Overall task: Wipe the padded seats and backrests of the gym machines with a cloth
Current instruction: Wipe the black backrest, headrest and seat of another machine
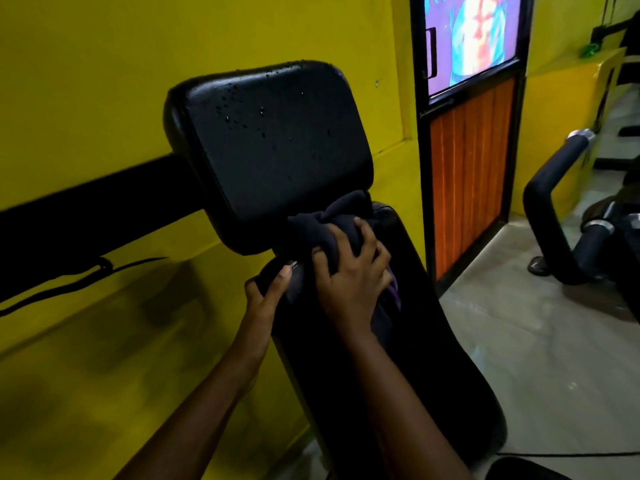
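While the right hand [349, 271] bunches the dark cloth [332, 216] under curled fingers [364, 235] at the far end of the long black backrest pad [398, 375], the left hand [265, 292] clasps that pad's left edge, thumb on top. The pad's long axis runs near to far, its far end just below the droplet-speckled upper pad [277, 143], which faces near, against the yellow wall [104, 81].

No legible text or labels.

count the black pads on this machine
2: the droplet-speckled upper pad near the top, and the long lower pad beneath the cloth. Others may be out of frame.
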`<state>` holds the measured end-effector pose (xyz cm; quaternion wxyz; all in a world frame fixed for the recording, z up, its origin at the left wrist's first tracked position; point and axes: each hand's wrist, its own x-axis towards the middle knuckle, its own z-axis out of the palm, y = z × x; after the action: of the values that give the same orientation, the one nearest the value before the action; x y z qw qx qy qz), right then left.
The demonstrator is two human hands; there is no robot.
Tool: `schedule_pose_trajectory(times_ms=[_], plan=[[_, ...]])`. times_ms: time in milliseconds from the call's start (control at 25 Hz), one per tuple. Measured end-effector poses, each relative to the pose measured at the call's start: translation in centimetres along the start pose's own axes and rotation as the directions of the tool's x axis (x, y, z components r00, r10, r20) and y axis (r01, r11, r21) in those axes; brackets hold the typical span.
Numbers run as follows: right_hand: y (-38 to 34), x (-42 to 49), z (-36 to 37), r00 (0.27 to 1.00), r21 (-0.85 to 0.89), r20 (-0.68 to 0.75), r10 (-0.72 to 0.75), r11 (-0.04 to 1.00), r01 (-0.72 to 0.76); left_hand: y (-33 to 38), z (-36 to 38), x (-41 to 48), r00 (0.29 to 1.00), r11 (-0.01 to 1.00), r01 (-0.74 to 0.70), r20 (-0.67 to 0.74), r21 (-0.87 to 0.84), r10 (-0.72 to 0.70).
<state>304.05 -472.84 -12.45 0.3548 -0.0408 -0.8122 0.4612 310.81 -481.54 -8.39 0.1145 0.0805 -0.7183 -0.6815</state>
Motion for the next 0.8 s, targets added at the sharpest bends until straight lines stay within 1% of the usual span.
schedule_pose_trajectory(times_ms=[120, 200, 240, 280, 360, 400, 440, 480, 520, 600, 640, 680, 720, 800], plan=[[1.6, 4.3, -0.5, 0.984, 0.031, -0.028, 0.174, 0.984, -0.173, -0.4, -0.3, 0.5, 1.0, 0.999, -0.011, 0.009, 0.04, 0.011], [2.6, 4.8, -0.2, 0.936, 0.081, -0.067, 0.345, 0.937, -0.339, -0.6, -0.2, 0.6, 1.0, 0.998, -0.03, -0.004, 0.064, 0.03], [3.4, 4.5, -0.1, 0.892, 0.108, -0.075, 0.446, 0.893, -0.437, -0.6, -0.1, 0.5, 0.999, 0.996, -0.035, -0.019, 0.083, 0.036], [4.3, 4.0, -0.2, 0.831, 0.14, -0.068, 0.553, 0.83, -0.54, -0.6, 0.1, 0.4, 0.998, 0.994, -0.048, -0.025, 0.1, 0.05], [5.5, 2.4, -0.3, 0.672, 0.203, -0.024, 0.74, 0.662, -0.722, -0.4, 0.4, 0.2, 0.997, 0.986, -0.065, -0.031, 0.154, 0.071], [5.2, 1.4, -0.4, 0.602, 0.218, 0.002, 0.799, 0.587, -0.78, -0.2, 0.5, 0.0, 0.997, 0.98, -0.062, -0.027, 0.188, 0.068], [4.2, 0.4, -0.5, 0.568, 0.225, 0.028, 0.822, 0.549, -0.805, 0.0, 0.5, -0.1, 0.997, 0.973, -0.062, -0.022, 0.223, 0.069], [2.5, -0.8, -0.5, 0.587, 0.225, 0.05, 0.808, 0.563, -0.795, 0.2, 0.6, -0.4, 0.997, 0.965, -0.065, -0.023, 0.254, 0.073], [0.5, -2.1, -0.4, 0.651, 0.206, 0.067, 0.757, 0.627, -0.751, 0.4, 0.6, -0.7, 0.997, 0.957, -0.066, -0.024, 0.282, 0.076], [-2.0, -5.0, -0.1, 0.829, 0.131, 0.066, 0.556, 0.818, -0.559, 0.4, 0.3, -1.3, 0.996, 0.94, -0.072, -0.026, 0.334, 0.085], [-2.0, -6.0, 0.0, 0.879, 0.117, 0.073, 0.471, 0.871, -0.477, 0.4, 0.0, -1.7, 0.996, 0.925, -0.065, -0.033, 0.373, 0.083], [-1.1, -6.6, 0.0, 0.891, 0.114, 0.076, 0.448, 0.883, -0.454, 0.2, -0.4, -2.3, 0.995, 0.901, -0.062, -0.04, 0.429, 0.087], [0.3, -7.0, -0.1, 0.874, 0.109, 0.071, 0.481, 0.867, -0.486, 0.0, -0.9, -3.0, 0.993, 0.865, -0.077, -0.043, 0.496, 0.113], [3.7, -8.2, -0.4, 0.789, 0.081, 0.061, 0.611, 0.785, -0.614, -0.4, -1.8, -5.3, 0.98, 0.759, -0.133, -0.032, 0.638, 0.198]])
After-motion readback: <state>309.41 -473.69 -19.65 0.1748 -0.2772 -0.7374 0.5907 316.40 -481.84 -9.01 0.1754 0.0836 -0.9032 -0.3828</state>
